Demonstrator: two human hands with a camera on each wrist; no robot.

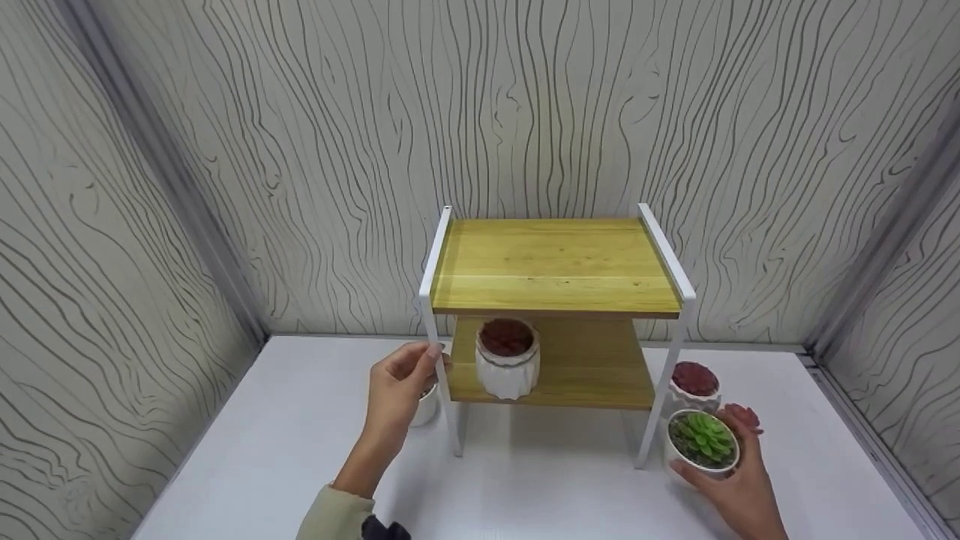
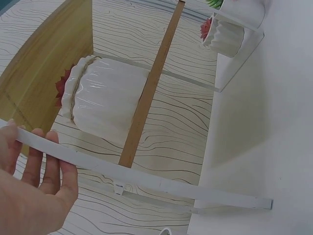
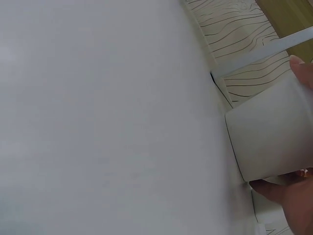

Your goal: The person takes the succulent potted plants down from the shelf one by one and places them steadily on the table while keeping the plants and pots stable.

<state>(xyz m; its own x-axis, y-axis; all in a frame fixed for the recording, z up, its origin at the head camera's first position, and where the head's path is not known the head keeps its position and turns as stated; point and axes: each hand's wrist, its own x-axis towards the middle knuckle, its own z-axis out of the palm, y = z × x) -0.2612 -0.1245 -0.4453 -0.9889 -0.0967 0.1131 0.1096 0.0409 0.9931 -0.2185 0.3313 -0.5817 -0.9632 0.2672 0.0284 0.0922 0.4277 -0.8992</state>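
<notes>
My left hand (image 1: pixel 399 386) pinches the white left front post (image 2: pixel 146 178) of a two-tier wooden shelf (image 1: pixel 555 266), with fingers behind the metal. On the lower tier, toward its left side, stands a ribbed white pot with a dark red succulent (image 1: pixel 508 360). At the right of the shelf, my right hand (image 1: pixel 739 476) grips a smooth white pot with a green succulent (image 1: pixel 703 442), thumb on the near side and fingers around the far side. In the right wrist view that white pot (image 3: pixel 269 132) appears upright, its base at or just above the tabletop.
Behind the green one stands another ribbed pot with a red succulent (image 1: pixel 694 380); a pinkish-red succulent (image 1: pixel 742 418) shows beyond my right fingers. Another white pot (image 1: pixel 425 407) is partly hidden behind my left hand. The white table (image 1: pixel 300 442) meets patterned wall panels at the back.
</notes>
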